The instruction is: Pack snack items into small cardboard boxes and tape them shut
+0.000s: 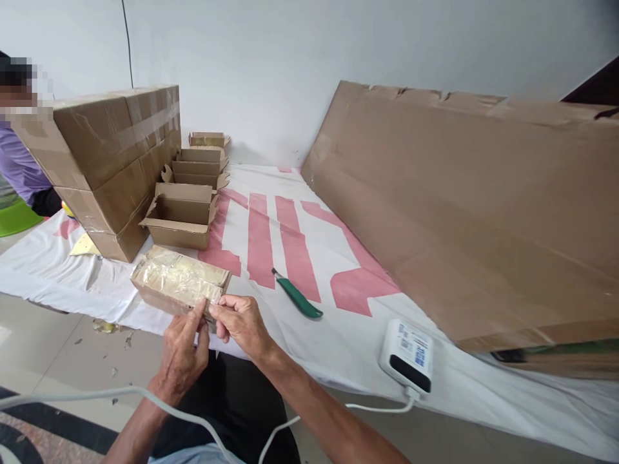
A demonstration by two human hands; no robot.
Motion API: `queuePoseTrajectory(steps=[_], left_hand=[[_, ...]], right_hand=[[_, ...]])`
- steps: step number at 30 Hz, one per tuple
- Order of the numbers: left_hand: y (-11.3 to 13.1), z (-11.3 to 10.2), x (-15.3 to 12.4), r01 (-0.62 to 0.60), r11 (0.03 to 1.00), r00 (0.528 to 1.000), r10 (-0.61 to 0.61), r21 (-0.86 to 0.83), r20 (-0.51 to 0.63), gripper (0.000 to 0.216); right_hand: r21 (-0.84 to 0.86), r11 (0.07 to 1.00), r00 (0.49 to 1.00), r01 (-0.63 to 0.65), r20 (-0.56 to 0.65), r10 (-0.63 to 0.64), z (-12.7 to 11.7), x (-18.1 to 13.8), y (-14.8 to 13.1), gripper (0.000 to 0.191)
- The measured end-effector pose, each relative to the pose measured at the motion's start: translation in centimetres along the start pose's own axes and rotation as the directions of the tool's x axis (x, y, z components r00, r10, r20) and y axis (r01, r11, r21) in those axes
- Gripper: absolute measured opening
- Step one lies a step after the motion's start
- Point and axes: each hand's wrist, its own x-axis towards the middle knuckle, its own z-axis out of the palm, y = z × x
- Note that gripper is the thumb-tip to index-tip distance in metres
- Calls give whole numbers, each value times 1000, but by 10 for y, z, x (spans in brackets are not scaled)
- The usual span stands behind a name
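A small cardboard box (176, 278) wrapped in clear tape lies on the white cloth (300, 322) right in front of me. My left hand (181, 353) and my right hand (242, 322) meet at the box's near corner. Both pinch with fingertips at the tape edge there. What exactly sits between the fingertips is too small to make out.
A green-handled knife (297, 296) lies to the right of the box. Several open small boxes (181, 216) and a stack of taped cartons (116, 161) stand behind. A large cardboard sheet (464, 212) leans at right. A white device (407, 354) with a cable sits nearby. Another person (19, 161) sits at far left.
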Motion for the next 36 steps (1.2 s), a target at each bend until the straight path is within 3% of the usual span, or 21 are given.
queuePoseTrajectory(steps=[6, 14, 25, 36], left_hand=[[3, 5, -7, -42, 999, 998, 42, -16, 37, 68], [0, 5, -6, 120, 962, 986, -87, -245, 139, 65], [-12, 5, -3, -76, 987, 995, 66, 141, 73, 47], [-23, -1, -14, -117, 964, 993, 111, 238, 37, 49]], right_hand=[[-34, 996, 996, -77, 41, 78, -14, -9, -8, 38], [-57, 998, 999, -38, -26, 37, -6, -8, -5, 42], [-89, 996, 997, 5, -73, -11, -5, -6, 2, 47], [-101, 995, 995, -4, -98, -6, -4, -9, 1, 45]])
